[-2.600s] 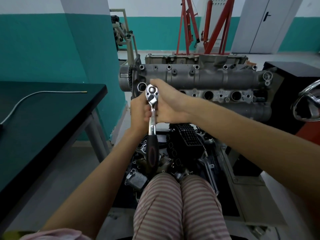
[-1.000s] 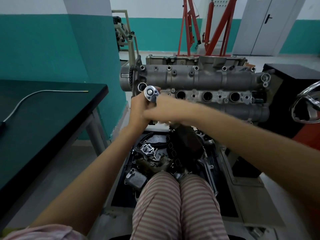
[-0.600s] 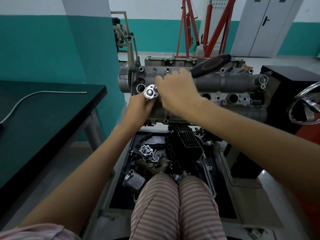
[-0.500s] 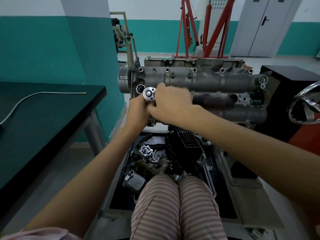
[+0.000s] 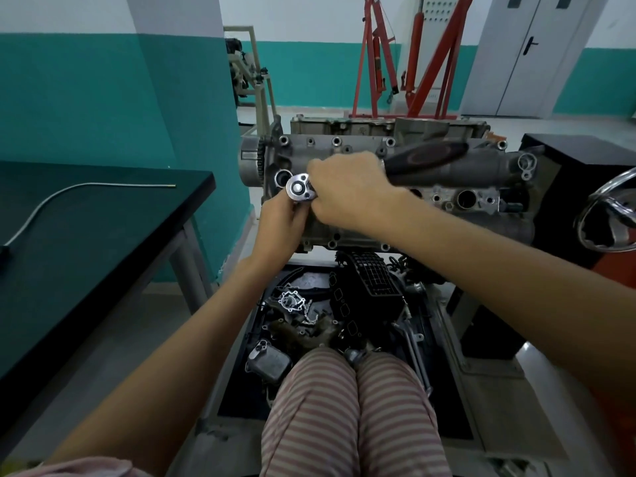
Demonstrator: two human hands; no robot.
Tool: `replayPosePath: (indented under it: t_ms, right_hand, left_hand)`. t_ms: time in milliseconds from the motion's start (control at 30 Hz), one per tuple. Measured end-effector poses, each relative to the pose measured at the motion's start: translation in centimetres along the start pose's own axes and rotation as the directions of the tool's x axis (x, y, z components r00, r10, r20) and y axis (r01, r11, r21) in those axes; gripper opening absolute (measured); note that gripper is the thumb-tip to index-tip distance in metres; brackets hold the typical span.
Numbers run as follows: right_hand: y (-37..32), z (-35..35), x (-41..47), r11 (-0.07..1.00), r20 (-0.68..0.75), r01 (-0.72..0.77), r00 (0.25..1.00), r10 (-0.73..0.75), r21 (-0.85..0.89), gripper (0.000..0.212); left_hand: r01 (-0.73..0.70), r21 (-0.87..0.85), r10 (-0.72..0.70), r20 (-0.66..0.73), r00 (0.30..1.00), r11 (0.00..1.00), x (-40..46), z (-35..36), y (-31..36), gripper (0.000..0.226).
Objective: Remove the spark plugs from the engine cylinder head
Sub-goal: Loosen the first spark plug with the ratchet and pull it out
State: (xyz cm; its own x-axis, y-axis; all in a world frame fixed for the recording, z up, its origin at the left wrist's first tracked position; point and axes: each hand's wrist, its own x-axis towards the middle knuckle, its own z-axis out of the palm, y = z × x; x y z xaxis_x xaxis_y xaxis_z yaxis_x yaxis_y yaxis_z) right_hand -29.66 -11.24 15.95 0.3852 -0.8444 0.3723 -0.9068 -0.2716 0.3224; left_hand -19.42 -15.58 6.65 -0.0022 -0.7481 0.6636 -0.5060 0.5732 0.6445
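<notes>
The plug itself is hidden, down a well at the left end of the head (image 5: 344, 146), under the ratchet (image 5: 298, 188). The left hand (image 5: 280, 222) pinches below the ratchet's round end; the right hand (image 5: 347, 187) grips the handle, which points right along the head.

At the centre of the frame the cylinder head (image 5: 344, 232) is dull grey metal, and the ratchet (image 5: 300, 189) before it has a shiny silver head and a black grip with a reddish oval. At the bottom, trousers (image 5: 344, 414) are striped pink and white. The table (image 5: 86, 228) at left is black, the wall (image 5: 103, 98) teal below white, and the hoist (image 5: 413, 56) at top is red.
</notes>
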Motion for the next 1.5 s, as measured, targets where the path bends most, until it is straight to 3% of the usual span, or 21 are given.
replayPosePath:
  t_ms: [100, 133, 200, 233, 300, 367, 467, 600, 633, 700, 767, 800, 833, 900, 967, 1000, 1100, 1167, 1367, 1400, 1500]
  right_hand:
    - [-1.0, 0.4, -1.0, 0.790, 0.292, -0.245, 0.952, 0.087, 0.562, 0.016]
    - [-1.5, 0.1, -1.3, 0.499, 0.458, -0.392, 0.889, -0.011, 0.773, 0.016]
    - [-2.2, -0.2, -1.6, -0.066, 0.592, -0.623, 0.767, -0.245, 0.780, 0.012]
    - [-2.2, 0.0, -1.5, -0.095, 0.605, -0.638, 0.760, -0.237, 0.764, 0.012]
    - [-1.5, 0.3, -1.0, 0.425, 0.508, -0.446, 0.861, -0.037, 0.788, 0.020]
    - [-0.2, -0.3, -0.5, 0.921, 0.284, -0.131, 0.958, 0.023, 0.368, 0.022]
    - [0.8, -1.0, 0.0, 0.999, 0.066, 0.012, 0.998, -0.009, -0.050, 0.012]
    - [-1.0, 0.5, -0.9, 0.968, 0.080, -0.095, 0.994, 0.078, 0.232, 0.019]
    - [-1.4, 0.6, -1.4, 0.862, 0.202, -0.191, 0.974, 0.106, 0.470, 0.020]
    - [-2.4, 0.5, -2.0, 0.283, 0.466, -0.438, 0.884, -0.038, 0.853, 0.016]
    - [-3.3, 0.5, -2.2, -0.282, 0.544, -0.588, 0.809, -0.224, 0.758, 0.016]
    - [-3.3, 0.8, -2.1, -0.324, 0.554, -0.598, 0.802, -0.226, 0.733, 0.016]
    - [-3.1, 1.0, -1.8, -0.196, 0.557, -0.581, 0.813, -0.167, 0.790, 0.017]
    - [-1.8, 1.1, -1.3, 0.402, 0.443, -0.401, 0.897, -0.013, 0.823, 0.022]
    - [0.0, 0.6, -0.7, 0.869, 0.253, -0.155, 0.967, 0.035, 0.470, 0.023]
    - [0.7, 0.3, -0.4, 0.959, 0.169, -0.080, 0.985, 0.034, 0.272, 0.021]
    - [1.0, 0.6, -0.1, 0.993, 0.019, 0.012, 1.000, -0.015, 0.118, 0.018]
    - [0.3, 1.5, -0.3, 0.938, 0.064, -0.028, 0.998, 0.006, 0.346, 0.021]
    - [-1.7, 2.6, -2.0, 0.350, 0.282, -0.281, 0.958, 0.048, 0.894, 0.016]
    - [-1.4, 2.4, -1.9, 0.382, 0.297, -0.283, 0.955, 0.024, 0.880, 0.016]
    - [0.7, 1.1, -0.3, 0.872, 0.222, -0.123, 0.975, 0.016, 0.475, 0.019]
  left_hand:
    - [0.077, -0.093, -0.073, 0.048, 0.996, 0.993, -0.4, -0.3, -0.1, 0.031]
    - [0.131, -0.160, -0.121, 0.069, 0.990, 0.978, -0.6, -0.2, 0.1, 0.027]
    - [0.231, -0.220, -0.213, 0.102, 0.972, 0.948, -0.9, 0.1, 0.1, 0.020]
    - [0.242, -0.219, -0.230, 0.081, 0.970, 0.945, -0.9, 0.2, -0.1, 0.025]
    - [0.152, -0.165, -0.146, 0.046, 0.988, 0.975, -0.9, 0.0, -0.2, 0.025]
    - [0.074, -0.092, -0.076, -0.017, 0.997, 0.993, -0.7, 0.2, -0.5, 0.019]
    - [0.073, -0.129, -0.082, -0.072, 0.994, 0.989, -1.0, 0.5, -0.4, 0.009]
    - [0.073, -0.173, -0.093, -0.112, 0.989, 0.982, -1.3, -0.1, 0.1, 0.031]
    - [0.104, -0.204, -0.126, -0.101, 0.987, 0.973, -1.4, -0.1, 0.4, 0.036]
    - [0.194, -0.331, -0.231, -0.076, 0.970, 0.924, -1.6, 0.4, 0.8, 0.032]
    - [0.293, -0.379, -0.342, -0.067, 0.937, 0.878, -1.7, 0.8, 1.0, 0.032]
    - [0.301, -0.364, -0.350, -0.076, 0.933, 0.881, -1.6, 0.9, 1.0, 0.034]
    - [0.290, -0.326, -0.334, -0.085, 0.939, 0.900, -1.6, 0.8, 0.7, 0.035]
    - [0.202, -0.208, -0.230, -0.118, 0.966, 0.957, -1.5, 0.4, 0.4, 0.033]
    - [0.119, -0.152, -0.140, -0.141, 0.980, 0.981, -1.5, 0.5, 0.0, 0.020]
    - [0.107, -0.153, -0.131, -0.153, 0.980, 0.982, -1.6, 0.6, 0.0, 0.013]
    - [0.079, -0.109, -0.099, -0.184, 0.978, 0.991, -1.5, 0.7, -0.3, 0.009]
    - [0.085, -0.068, -0.094, -0.141, 0.985, 0.994, -1.1, 0.2, -0.3, 0.011]
    - [0.109, -0.166, -0.086, 0.141, 0.986, 0.980, 0.0, -0.8, 0.7, 0.041]
    - [0.091, -0.147, -0.073, 0.125, 0.990, 0.985, 0.0, -0.8, 0.7, 0.037]
    - [0.075, -0.085, -0.075, -0.001, 0.997, 0.994, -0.2, 0.0, 0.9, 0.019]
